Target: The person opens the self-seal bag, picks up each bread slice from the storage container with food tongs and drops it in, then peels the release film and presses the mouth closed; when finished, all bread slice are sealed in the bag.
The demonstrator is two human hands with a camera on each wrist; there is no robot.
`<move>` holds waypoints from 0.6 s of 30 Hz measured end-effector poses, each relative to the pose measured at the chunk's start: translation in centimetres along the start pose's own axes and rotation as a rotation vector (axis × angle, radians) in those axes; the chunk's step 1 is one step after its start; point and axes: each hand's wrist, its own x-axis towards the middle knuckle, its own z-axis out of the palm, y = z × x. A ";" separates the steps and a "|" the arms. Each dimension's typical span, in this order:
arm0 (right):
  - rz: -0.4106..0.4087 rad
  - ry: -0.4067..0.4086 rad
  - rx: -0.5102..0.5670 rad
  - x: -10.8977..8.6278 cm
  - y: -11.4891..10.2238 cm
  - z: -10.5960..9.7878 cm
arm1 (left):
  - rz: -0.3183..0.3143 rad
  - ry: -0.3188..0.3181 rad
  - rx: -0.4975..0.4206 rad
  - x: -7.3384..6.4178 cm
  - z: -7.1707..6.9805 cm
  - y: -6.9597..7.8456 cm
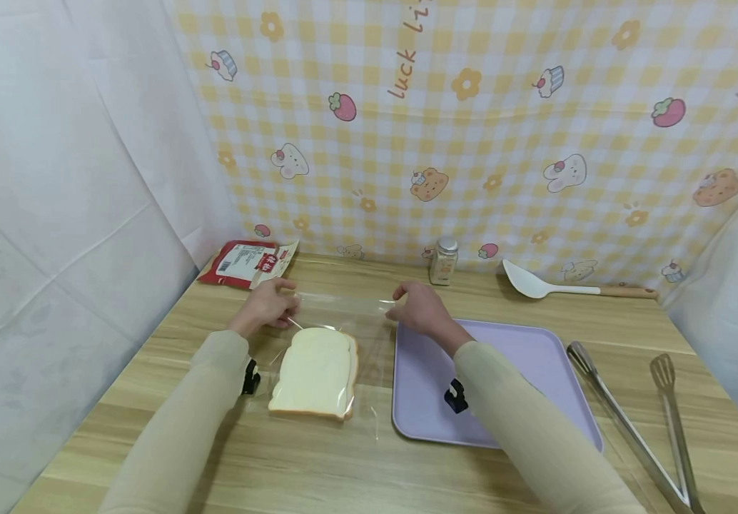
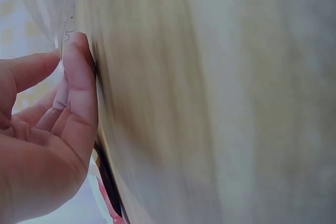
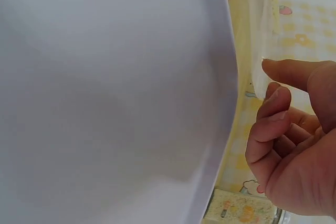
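Note:
In the head view, bread slices (image 1: 314, 371) lie stacked on the table, with glossy clear plastic over them. It looks like a clear plastic bag (image 1: 343, 305), its far edge stretched between the two hands. My left hand (image 1: 269, 303) pinches the bag's far left corner; in the left wrist view the thumb meets the film against the index finger. At the far right corner my right hand (image 1: 419, 308) holds the film's edge at thumb and index fingertips, the other fingers curled. That hand is by the far left corner of a lilac tray (image 1: 536, 350).
A red packet (image 1: 240, 263) lies at the back left. Along the back stand a seasoning jar (image 1: 444, 263) and a white spatula (image 1: 536, 285) with a wooden handle. Metal tongs (image 1: 626, 421) lie right of the tray. A checked cloth (image 1: 472, 143) hangs behind.

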 end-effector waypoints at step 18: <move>-0.034 0.081 0.071 -4.0 3.9 -4.4 | 0.115 0.113 0.335 -1.7 -0.7 1.5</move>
